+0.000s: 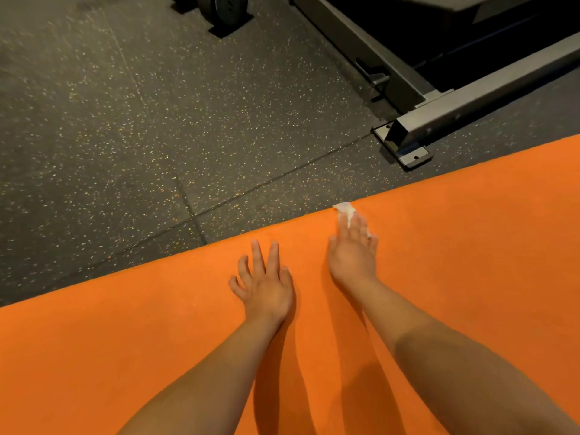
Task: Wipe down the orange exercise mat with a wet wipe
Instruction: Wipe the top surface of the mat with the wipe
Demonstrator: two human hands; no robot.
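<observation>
The orange exercise mat (pixel 131 340) fills the lower half of the view, its far edge running diagonally from lower left to upper right. My right hand (pixel 353 249) lies flat with straight fingers on a white wet wipe (pixel 345 211), pressing it onto the mat right at the far edge. Most of the wipe is hidden under the fingers; one crumpled corner sticks out past the fingertips. My left hand (pixel 265 282) rests on the mat a little to the left, fingers spread and relaxed, holding nothing.
Dark speckled rubber floor (pixel 141 136) lies beyond the mat. A grey steel machine frame with a bolted foot plate (pixel 405 146) stands close to the mat's far edge at upper right. A black weight plate in its holder (pixel 226 11) sits at the top.
</observation>
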